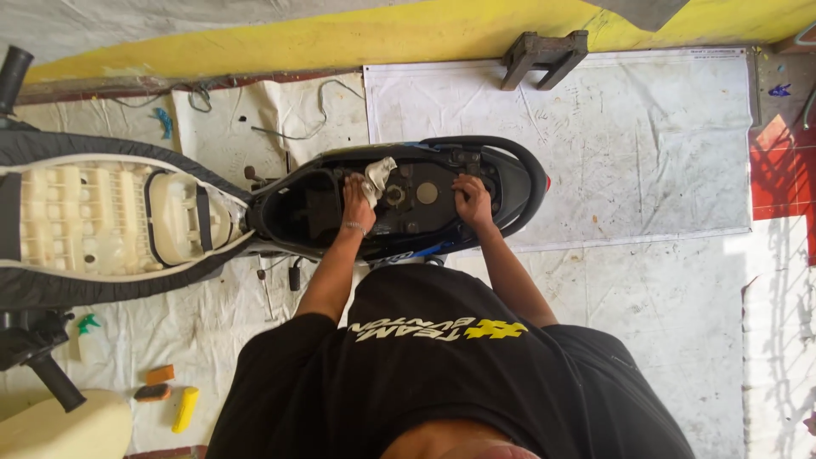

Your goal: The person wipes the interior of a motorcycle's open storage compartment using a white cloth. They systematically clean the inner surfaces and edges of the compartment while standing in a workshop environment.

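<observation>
I look straight down at a scooter with its seat flipped up, showing the pale plastic underside. My left hand rests inside the open under-seat area, fingers on a crumpled grey rag near the round tank cap. A metal bangle circles that wrist. My right hand presses flat on the dark panel toward the rear grab rail, holding nothing. The black storage bucket lies open to the left of my left hand.
White tarps cover the floor. A small dark wooden stool lies by the yellow wall. An orange sponge, a yellow bottle and a spray bottle sit at lower left. Red tiles at right.
</observation>
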